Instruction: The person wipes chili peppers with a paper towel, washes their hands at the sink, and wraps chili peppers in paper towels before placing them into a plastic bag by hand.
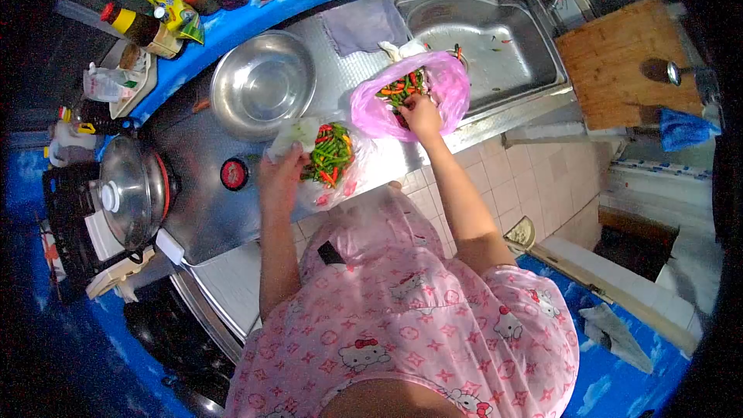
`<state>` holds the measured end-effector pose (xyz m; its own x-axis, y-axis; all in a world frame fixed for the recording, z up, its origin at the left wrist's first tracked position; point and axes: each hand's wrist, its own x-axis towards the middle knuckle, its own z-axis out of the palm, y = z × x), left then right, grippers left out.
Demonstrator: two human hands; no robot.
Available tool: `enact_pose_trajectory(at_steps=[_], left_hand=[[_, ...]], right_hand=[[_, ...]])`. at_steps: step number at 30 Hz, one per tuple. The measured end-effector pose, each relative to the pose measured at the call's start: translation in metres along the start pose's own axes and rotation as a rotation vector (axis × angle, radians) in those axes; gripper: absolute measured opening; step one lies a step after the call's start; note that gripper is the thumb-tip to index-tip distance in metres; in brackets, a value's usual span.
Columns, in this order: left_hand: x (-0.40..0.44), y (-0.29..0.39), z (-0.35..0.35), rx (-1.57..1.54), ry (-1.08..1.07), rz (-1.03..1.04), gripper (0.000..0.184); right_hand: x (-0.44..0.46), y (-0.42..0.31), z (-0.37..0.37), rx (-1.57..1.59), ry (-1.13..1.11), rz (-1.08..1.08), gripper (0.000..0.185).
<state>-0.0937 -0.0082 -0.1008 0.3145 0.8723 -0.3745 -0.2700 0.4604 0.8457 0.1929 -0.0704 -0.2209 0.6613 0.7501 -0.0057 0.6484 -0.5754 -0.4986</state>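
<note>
My left hand (280, 179) grips the left edge of a clear plastic bag (337, 195) on the steel counter. Green chili peppers (333, 151), with some red and orange ones, are heaped in its open mouth. To the right, a pink plastic bag (453, 87) lies open near the sink, holding more mixed red, orange and green chili peppers (400, 90). My right hand (422, 118) reaches over its near rim, fingers closed together among the peppers. The fingertips are partly hidden there.
A wide steel basin (265, 83) sits behind my left hand, and a round red-and-black lid (234, 174) lies left of it. The sink (495, 54) is at the back right, beside a grey cloth (364, 25). A lidded pan (130, 193) stands far left; a wooden cutting board (619, 54) far right.
</note>
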Motion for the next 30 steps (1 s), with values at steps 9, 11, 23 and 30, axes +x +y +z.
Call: enact_pose_trajectory(at_steps=[9,11,23,30], left_hand=[[-0.003,0.009,0.071,0.502,-0.095,-0.080,0.026],[0.002,0.000,0.091,0.440,-0.167,-0.052,0.027],[0.016,-0.010,0.142,0.200,-0.093,-0.040,0.021],[0.019,-0.023,0.151,0.012,-0.151,0.128,0.029]], right_hand=[[0.015,-0.006,-0.051,0.939,-0.228,0.155,0.009],[0.005,-0.046,-0.099,1.165,-0.391,0.149,0.009],[0.002,-0.077,-0.159,1.061,-0.145,-0.136,0.015],[-0.008,-0.083,-0.167,0.744,-0.242,-0.475,0.047]])
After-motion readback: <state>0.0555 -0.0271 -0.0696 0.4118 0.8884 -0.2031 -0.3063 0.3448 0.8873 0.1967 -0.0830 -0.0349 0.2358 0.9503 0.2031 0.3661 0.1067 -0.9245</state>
